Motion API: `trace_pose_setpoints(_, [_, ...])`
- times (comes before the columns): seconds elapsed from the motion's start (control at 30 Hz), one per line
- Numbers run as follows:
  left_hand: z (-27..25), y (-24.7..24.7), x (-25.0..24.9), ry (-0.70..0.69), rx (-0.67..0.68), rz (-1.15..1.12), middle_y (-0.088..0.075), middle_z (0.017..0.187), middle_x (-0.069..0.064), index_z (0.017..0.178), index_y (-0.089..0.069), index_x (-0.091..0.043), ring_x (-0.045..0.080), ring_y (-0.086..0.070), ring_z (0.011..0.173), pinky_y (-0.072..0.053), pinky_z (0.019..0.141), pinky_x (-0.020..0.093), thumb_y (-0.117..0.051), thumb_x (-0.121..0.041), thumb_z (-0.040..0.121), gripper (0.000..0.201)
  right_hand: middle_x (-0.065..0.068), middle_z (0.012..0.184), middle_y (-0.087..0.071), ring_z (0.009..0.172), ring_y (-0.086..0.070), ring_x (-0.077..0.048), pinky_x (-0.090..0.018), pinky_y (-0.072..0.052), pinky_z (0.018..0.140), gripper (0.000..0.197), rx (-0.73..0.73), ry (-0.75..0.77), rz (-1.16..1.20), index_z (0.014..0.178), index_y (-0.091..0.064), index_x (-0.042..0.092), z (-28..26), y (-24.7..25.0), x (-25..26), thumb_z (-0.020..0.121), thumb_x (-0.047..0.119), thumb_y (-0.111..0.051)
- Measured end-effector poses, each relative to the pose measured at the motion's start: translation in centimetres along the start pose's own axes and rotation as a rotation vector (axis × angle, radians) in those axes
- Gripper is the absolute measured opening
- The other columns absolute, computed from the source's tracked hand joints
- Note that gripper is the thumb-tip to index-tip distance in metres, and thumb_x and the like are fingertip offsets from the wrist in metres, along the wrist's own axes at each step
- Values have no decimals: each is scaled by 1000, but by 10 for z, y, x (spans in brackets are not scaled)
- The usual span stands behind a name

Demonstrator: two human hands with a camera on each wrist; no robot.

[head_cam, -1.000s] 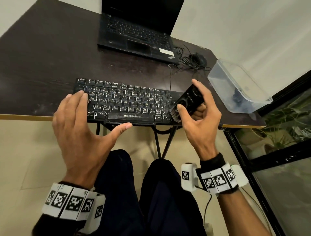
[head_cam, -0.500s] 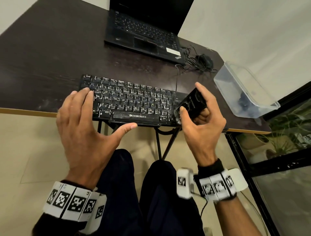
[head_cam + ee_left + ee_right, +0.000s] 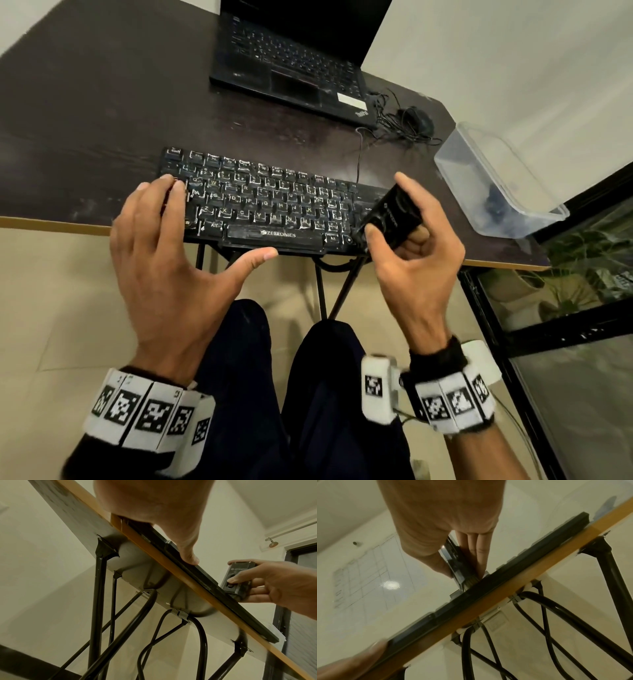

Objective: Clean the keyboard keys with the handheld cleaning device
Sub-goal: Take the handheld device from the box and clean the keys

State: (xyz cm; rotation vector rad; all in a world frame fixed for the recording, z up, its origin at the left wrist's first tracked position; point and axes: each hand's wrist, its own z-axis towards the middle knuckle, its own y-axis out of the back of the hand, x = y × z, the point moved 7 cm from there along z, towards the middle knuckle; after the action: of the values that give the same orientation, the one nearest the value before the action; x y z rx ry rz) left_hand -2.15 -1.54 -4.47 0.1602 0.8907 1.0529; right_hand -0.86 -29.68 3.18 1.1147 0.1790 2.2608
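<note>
A black dusty keyboard (image 3: 263, 202) lies at the near edge of the dark table (image 3: 102, 113). My right hand (image 3: 414, 267) grips a black handheld cleaning device (image 3: 390, 214), thumb on its front, its lower end down on the keyboard's right end. In the right wrist view the device (image 3: 457, 566) shows its bristles touching the keyboard's (image 3: 488, 588) edge. My left hand (image 3: 161, 260) rests with straight fingers on the keyboard's left end, thumb spread out below the front edge. The left wrist view shows the device (image 3: 236, 578) in the other hand beside the keyboard (image 3: 197, 573).
An open black laptop (image 3: 291, 65) stands at the back of the table. A black mouse (image 3: 419, 120) with tangled cable lies to its right. A clear plastic tub (image 3: 496, 181) sits at the table's right end. A black-framed glass panel (image 3: 565, 342) stands at the right.
The left hand's fingers have slid further onto the keyboard's left end. The right hand with the device has stayed at the keyboard's right end, dipping slightly toward the front edge.
</note>
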Motion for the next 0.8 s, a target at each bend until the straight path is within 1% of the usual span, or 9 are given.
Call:
trace_pose_setpoints(0.13, [0,0,-1,-6,-3,18,-50,156,20,147,-53,4,41,-44,148,-34,121,58,-74,-80,79,110,37,115,-68,88,-74,-6,-41,-68,76,64,-54,-28,-71,146,-64,12,20,8,-19,86,-3,-79])
trace_pose_setpoints(0.3, [-2,0,1,13,0,12,-49,158,19,148,-52,2,40,-43,148,-33,122,57,-75,-80,78,110,29,123,-69,93,-75,-11,-37,-67,80,65,-10,-3,-14,146,-64,11,0,14,-7,86,-7,-80])
trace_pose_setpoints(0.4, [0,0,0,10,6,13,-49,157,19,148,-53,2,40,-44,147,-33,122,56,-74,-81,79,110,34,115,-69,87,-74,-10,-45,-68,76,64,-61,-42,-46,146,-64,11,10,20,-21,86,-4,-79])
trace_pose_setpoints(0.43, [-1,0,0,14,10,13,-49,157,19,148,-53,2,40,-44,147,-33,122,56,-74,-81,79,110,32,116,-69,88,-74,-10,-46,-68,75,64,-63,-45,-44,146,-64,11,11,19,-20,86,-4,-79])
trace_pose_setpoints(0.53, [0,1,1,21,8,2,-49,157,19,147,-53,3,40,-44,147,-33,121,57,-74,-81,79,110,14,126,-72,96,-75,-13,-40,-67,79,65,-12,16,-11,146,-64,9,-2,11,-3,85,-6,-79])
trace_pose_setpoints(0.63, [0,0,1,20,8,4,-49,157,19,147,-53,3,40,-44,147,-33,121,58,-74,-81,79,110,27,119,-71,90,-74,-9,-42,-68,78,65,-36,-14,-23,146,-63,10,4,16,-15,86,-5,-79])
trace_pose_setpoints(0.7, [-1,0,0,20,14,5,-49,157,19,148,-53,2,40,-44,147,-33,122,57,-73,-82,79,110,26,119,-70,91,-73,-9,-44,-68,76,65,-43,-42,-18,146,-63,10,6,16,-16,85,-5,-78])
trace_pose_setpoints(0.77, [-1,-1,1,29,16,2,-48,158,18,148,-52,2,39,-43,148,-32,123,56,-71,-83,80,110,21,126,-69,98,-74,-9,-36,-67,79,66,12,-1,1,146,-63,10,0,5,1,84,-7,-79])
trace_pose_setpoints(0.8, [-2,-1,0,30,20,1,-48,158,18,148,-52,2,39,-43,148,-31,123,56,-70,-83,80,110,22,128,-69,100,-74,-8,-33,-67,80,66,43,14,14,145,-64,11,-4,1,6,84,-7,-80])
